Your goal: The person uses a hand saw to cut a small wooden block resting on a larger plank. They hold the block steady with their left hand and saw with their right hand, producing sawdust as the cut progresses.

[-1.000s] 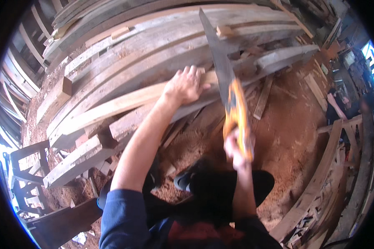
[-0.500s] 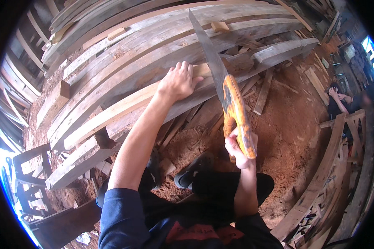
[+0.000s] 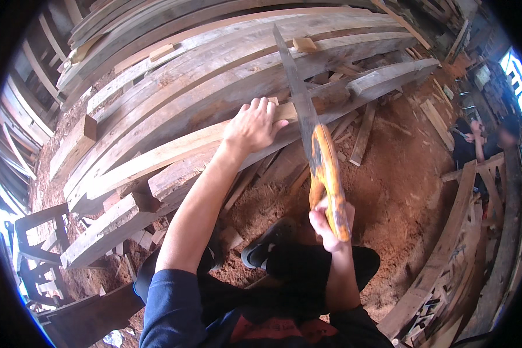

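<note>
My left hand (image 3: 253, 126) is closed over a pale wooden strip (image 3: 162, 155) near its right end, fingers across the top and thumb along the near side. That strip lies slantwise over thicker beams. In my right hand (image 3: 329, 227) is a handsaw (image 3: 326, 159), gripped by its worn yellow-orange handle. Its grey blade points away from me and crosses at the strip's right end, just right of my left thumb. Whether the teeth have cut into the wood cannot be made out.
Long curved beams (image 3: 214, 81) lie side by side beyond my hands. Two small wood blocks, one of them a light block (image 3: 304, 44), rest on them. Reddish sawdust (image 3: 400, 174) covers the ground. At far right a person (image 3: 475, 142) sits behind more timber (image 3: 441, 261).
The saw has been drawn back toward me, its handle and my right hand now lower in view. My left hand still holds the strip. The person at far right has shifted their hands slightly.
</note>
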Demonstrator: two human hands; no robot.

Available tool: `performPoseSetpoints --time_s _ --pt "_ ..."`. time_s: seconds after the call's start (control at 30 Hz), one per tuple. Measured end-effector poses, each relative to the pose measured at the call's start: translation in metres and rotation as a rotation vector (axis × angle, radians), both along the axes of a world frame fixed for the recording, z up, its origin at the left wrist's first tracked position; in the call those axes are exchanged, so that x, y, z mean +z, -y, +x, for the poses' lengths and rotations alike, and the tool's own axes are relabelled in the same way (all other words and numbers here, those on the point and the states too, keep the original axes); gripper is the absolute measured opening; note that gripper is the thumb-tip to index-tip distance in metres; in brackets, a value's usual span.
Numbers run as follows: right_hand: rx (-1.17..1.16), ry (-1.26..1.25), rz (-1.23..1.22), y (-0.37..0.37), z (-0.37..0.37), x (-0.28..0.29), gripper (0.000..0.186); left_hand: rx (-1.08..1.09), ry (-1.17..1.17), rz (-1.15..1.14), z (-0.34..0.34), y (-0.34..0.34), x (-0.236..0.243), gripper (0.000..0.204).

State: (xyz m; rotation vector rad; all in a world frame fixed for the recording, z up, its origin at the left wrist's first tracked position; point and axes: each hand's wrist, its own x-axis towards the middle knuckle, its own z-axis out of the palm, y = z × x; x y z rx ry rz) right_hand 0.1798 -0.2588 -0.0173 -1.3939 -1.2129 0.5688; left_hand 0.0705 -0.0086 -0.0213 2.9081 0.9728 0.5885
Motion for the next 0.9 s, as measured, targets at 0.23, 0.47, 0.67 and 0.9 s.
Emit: performPoseSetpoints --time_s 0.23,0.47,0.67,0.9 --pt "0.092 -0.276 -0.09 -0.013 0.014 0.006 0.024 0.01 -0.027 -0.01 -0.007 -0.011 -0.004 0.052" --pt "0.04 -0.262 -0.002 0.004 0.015 -0.024 0.02 -0.007 0.003 -0.017 -0.003 -0.008 0.002 0.051" --pt "0.022 -0.18 0.034 0.002 0.005 -0.024 0.02 0.009 0.021 0.023 -0.007 -0.008 -0.001 0.053" --pt "0.017 -0.201 0.015 -0.002 0.009 -0.005 0.019 0.024 0.015 0.026 -0.005 -0.007 -0.003 0.052"
